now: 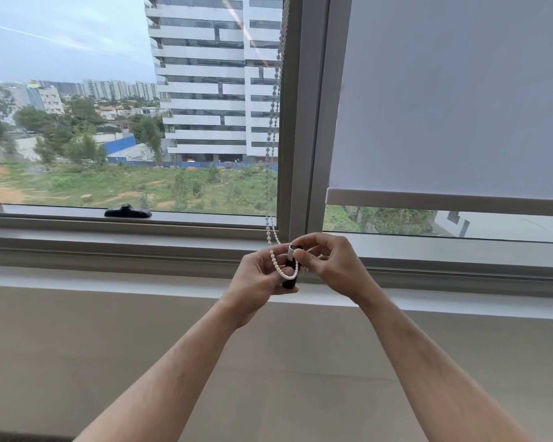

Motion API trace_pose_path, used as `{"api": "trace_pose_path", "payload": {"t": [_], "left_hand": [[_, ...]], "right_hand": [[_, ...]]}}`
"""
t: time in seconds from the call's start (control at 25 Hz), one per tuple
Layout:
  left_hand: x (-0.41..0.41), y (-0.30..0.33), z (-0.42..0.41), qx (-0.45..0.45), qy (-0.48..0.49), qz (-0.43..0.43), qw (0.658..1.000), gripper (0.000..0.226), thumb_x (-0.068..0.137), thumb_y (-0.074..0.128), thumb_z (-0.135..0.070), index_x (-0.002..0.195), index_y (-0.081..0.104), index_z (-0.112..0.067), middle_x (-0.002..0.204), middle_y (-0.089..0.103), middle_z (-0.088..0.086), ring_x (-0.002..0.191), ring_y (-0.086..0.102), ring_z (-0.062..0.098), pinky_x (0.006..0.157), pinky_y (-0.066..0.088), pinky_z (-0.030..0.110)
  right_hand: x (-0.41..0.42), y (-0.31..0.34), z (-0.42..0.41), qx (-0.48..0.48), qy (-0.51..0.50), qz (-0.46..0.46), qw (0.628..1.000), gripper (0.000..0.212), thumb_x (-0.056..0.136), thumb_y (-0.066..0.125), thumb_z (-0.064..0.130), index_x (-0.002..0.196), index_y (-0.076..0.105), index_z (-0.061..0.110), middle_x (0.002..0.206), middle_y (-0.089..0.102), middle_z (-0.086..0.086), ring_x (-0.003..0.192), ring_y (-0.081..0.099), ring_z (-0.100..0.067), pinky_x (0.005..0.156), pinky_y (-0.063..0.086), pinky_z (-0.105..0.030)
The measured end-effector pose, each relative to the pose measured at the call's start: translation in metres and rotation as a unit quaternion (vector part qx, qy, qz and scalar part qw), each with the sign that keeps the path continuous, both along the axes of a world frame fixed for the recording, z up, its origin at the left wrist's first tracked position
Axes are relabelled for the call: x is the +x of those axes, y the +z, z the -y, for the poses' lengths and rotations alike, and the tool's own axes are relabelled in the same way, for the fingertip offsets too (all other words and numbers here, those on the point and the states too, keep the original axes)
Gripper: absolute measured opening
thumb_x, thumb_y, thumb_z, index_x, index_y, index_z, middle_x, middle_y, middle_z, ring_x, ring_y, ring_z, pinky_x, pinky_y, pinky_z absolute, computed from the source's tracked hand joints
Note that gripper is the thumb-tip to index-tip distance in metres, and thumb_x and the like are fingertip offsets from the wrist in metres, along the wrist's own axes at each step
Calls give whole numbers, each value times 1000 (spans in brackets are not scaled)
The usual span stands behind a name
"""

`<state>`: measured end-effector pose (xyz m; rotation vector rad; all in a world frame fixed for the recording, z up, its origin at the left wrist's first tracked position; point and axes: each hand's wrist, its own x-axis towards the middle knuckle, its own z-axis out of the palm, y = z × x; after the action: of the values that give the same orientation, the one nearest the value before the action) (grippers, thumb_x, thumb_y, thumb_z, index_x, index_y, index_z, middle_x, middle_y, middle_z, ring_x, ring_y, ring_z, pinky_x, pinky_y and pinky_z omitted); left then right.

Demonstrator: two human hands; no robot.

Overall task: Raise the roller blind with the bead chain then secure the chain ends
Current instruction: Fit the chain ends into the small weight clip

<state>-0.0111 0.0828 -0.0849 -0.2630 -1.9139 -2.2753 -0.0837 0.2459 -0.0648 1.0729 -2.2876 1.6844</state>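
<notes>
White bead chain (pixel 276 116) hung down the left window pane beside the grey frame post (pixel 296 116), its lower loop draped at sill level between two hands. Left hand (pixel 258 280): fingers curled, pinching the lower end of a small dark cylindrical chain weight (pixel 290 275) with a pale cap. Right hand (pixel 331 266): thumb and fingertips pinched on the cap end of the same piece; bead loop lay across its dark body. Both forearms bare, reaching up from the lower edge of view.

Room: grey window sill (pixel 109 240) ran the full width, with a pale beige wall (pixel 141 330) beneath. Left pane uncovered, showing a tall white building, trees and open green ground. Right pane: roller blind (pixel 460 106), pale grey fabric, lowered most of the way, its bottom bar (pixel 444 202) resting well above the sill, leaving a strip of glass exposed. Black window handle (pixel 127 212) lay flat on the lower frame of the left pane, well apart from the hands.
</notes>
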Motion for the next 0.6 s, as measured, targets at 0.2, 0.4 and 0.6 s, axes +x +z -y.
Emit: {"api": "trace_pose_path", "payload": {"t": [0.2, 0.4, 0.6], "left_hand": [[1, -5, 1, 4, 24, 2, 1000, 39, 88, 62, 11, 119, 52, -11, 104, 71, 16, 91, 65, 28, 86, 54, 53], [1, -17, 3, -17, 44, -15, 999, 29, 86, 65, 7, 104, 45, -3, 88, 74, 6, 77, 62, 28, 80, 50, 38], [1, -31, 4, -41, 50, -5, 998, 28, 86, 68, 2, 98, 44, -6, 91, 77, 5, 77, 65, 23, 76, 53, 27]], "right_hand": [[-2, -17, -4, -33, 63, 41, 997, 43, 83, 76, 11, 114, 66, 39, 95, 65, 10, 83, 64, -10, 82, 56, -27], [-1, -32, -3, -50, 45, 75, 995, 39, 77, 83, 10, 109, 67, 26, 91, 68, 5, 79, 70, -11, 79, 57, -26], [3, -50, 1, -67, 17, 102, 992, 38, 74, 86, 10, 106, 67, 19, 88, 74, 3, 83, 75, -18, 77, 59, -29]]}}
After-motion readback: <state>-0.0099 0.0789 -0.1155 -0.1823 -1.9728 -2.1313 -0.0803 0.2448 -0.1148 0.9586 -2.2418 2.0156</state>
